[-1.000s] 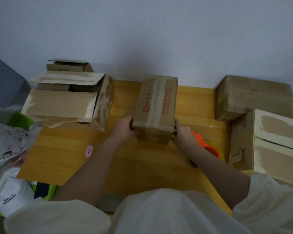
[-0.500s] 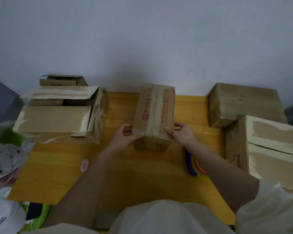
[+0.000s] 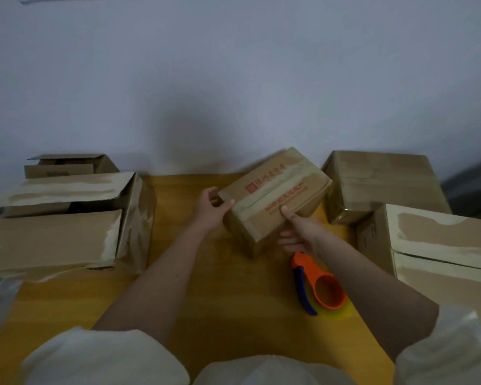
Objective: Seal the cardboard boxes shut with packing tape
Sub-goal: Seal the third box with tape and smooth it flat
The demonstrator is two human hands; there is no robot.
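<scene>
A small cardboard box (image 3: 275,195) with red print and a strip of tape along its top seam is lifted and turned at an angle over the wooden table (image 3: 220,287). My left hand (image 3: 211,209) grips its left end, thumb on top. My right hand (image 3: 297,232) grips its near right side, thumb on the top face and fingers underneath. An orange and blue tape dispenser (image 3: 317,284) lies on the table just below my right hand.
A large open box (image 3: 67,226) with raised flaps sits at the left, a smaller open box (image 3: 70,165) behind it. Two closed boxes (image 3: 381,184) (image 3: 442,245) stand at the right. A wall runs along the table's back edge.
The small box has been raised and rotated clockwise, its far end swinging right toward the closed boxes. My right thumb now lies on its top. The dispenser is uncovered.
</scene>
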